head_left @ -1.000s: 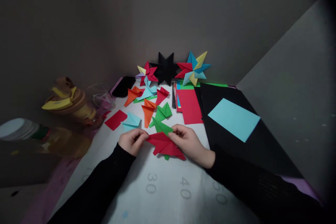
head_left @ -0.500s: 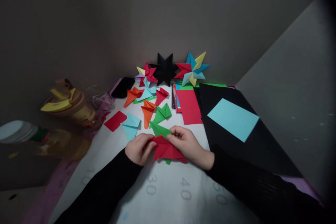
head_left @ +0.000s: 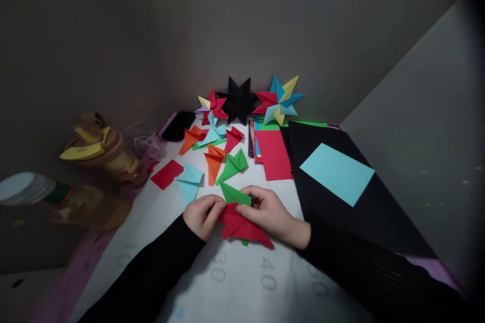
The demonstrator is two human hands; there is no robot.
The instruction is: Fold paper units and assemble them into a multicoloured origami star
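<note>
Between my hands is a red folded paper [head_left: 246, 226], with a green folded paper [head_left: 235, 194] rising behind it and a green tip below. My left hand [head_left: 203, 214] pinches the red paper's left edge. My right hand [head_left: 267, 211] grips the red and green papers together, its thumb on the red and its fingers behind. Beyond them on the white surface lie folded pieces: a green one [head_left: 233, 165], an orange one [head_left: 214, 161] and a light blue one [head_left: 189, 180].
Paper stars lean at the wall, a black one [head_left: 239, 100] among them. At right, a light blue sheet [head_left: 337, 173] lies on black sheets [head_left: 382, 217]. A red sheet [head_left: 273, 154] is near them. At left stand a lidded cup [head_left: 109, 154] and a bottle [head_left: 79, 202].
The red paper has tilted, its right end dropping lower. The green piece behind it has shifted slightly right and down. My right thumb has slid left across the red paper.
</note>
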